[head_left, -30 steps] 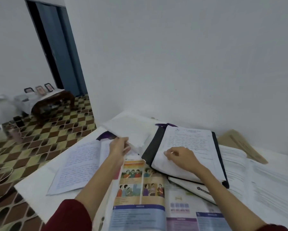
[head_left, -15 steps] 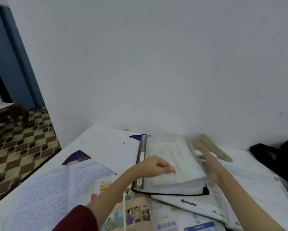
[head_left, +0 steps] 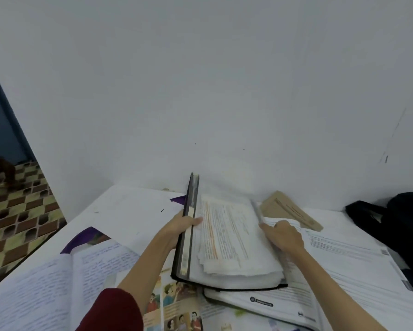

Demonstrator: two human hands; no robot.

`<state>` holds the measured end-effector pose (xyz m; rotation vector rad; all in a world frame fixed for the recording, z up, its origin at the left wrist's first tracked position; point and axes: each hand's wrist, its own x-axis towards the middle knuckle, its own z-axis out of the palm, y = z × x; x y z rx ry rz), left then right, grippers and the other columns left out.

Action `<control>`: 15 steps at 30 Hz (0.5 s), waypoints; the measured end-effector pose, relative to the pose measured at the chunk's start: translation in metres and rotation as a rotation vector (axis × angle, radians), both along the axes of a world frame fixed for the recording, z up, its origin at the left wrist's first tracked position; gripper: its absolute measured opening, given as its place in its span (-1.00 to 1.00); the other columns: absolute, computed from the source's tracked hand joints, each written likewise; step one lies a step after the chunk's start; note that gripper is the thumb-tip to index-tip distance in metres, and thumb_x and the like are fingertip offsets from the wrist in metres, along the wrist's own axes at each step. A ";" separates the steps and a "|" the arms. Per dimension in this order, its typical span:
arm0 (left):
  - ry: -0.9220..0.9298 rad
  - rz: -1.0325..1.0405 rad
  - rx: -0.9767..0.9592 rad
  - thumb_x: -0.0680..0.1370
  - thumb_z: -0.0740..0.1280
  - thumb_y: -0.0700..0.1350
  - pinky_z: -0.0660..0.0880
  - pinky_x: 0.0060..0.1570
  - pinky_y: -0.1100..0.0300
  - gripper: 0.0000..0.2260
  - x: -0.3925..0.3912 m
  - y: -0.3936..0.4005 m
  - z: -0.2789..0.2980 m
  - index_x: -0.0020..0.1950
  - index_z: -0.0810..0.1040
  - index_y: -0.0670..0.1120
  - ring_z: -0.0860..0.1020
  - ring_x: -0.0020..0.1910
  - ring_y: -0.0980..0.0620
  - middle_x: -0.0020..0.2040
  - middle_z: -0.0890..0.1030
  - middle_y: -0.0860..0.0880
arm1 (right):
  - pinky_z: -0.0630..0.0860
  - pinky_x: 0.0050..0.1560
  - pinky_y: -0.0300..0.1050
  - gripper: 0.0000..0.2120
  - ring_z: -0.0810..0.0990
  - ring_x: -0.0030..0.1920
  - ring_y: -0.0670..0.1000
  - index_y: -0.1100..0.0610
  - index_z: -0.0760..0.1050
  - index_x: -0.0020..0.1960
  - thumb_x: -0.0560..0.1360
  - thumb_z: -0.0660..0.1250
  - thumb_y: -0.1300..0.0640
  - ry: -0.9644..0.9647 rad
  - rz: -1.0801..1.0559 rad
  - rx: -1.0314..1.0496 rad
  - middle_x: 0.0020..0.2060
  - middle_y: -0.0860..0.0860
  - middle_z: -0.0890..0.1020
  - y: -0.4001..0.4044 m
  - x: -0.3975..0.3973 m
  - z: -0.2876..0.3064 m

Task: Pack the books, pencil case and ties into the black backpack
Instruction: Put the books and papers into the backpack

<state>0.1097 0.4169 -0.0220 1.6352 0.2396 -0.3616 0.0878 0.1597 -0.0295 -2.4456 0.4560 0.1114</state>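
Note:
A black-edged folder full of printed sheets lies in the middle of the table, its left spine side raised. My left hand grips that spine, thumb over onto the pages. My right hand holds the folder's right edge, fingers curled on the sheets. The top sheet carries orange-marked text. Under the folder lie an open illustrated book and an open white workbook. An open handwritten notebook lies at the left. The black backpack sits at the right edge by the wall.
A brown envelope lies against the wall behind the folder. A loose white sheet and a purple cover lie at the left. The table stands against a white wall; a checkered floor drops away to the left.
The view swung right, away from the doorway. My left hand let go of the loose sheet and took the folder's spine; my right hand moved to its right edge. The spine side has risen.

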 end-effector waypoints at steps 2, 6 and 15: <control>-0.096 0.010 -0.083 0.46 0.46 -0.06 0.44 0.24 -0.01 -0.50 0.000 0.001 0.016 0.34 0.36 -0.05 0.50 0.23 -0.08 0.25 0.53 -0.05 | 0.38 -0.14 -0.11 -0.54 0.47 -0.15 0.05 0.13 0.37 -0.05 0.46 0.24 -0.30 -0.005 -0.032 0.300 -0.14 0.03 0.47 -0.002 0.006 0.005; -0.329 0.007 -0.205 0.18 0.58 0.13 0.35 0.35 -0.03 -0.13 -0.013 0.003 0.050 0.42 0.36 -0.04 0.49 0.27 -0.01 0.26 0.56 -0.01 | 0.56 0.03 0.04 -0.25 0.61 0.07 0.08 0.10 0.23 0.37 0.35 0.47 -0.16 -0.193 -0.012 0.913 0.15 0.02 0.58 0.002 0.009 0.041; -0.420 0.030 -0.184 0.41 0.45 -0.06 0.46 0.25 -0.04 -0.62 -0.043 0.001 0.059 0.21 0.57 -0.09 0.60 0.13 0.00 0.12 0.65 -0.04 | 0.58 -0.16 -0.12 -0.66 0.68 -0.12 0.02 0.16 0.54 0.11 0.36 0.49 0.18 -0.384 0.143 0.878 -0.02 0.09 0.68 0.000 -0.017 0.082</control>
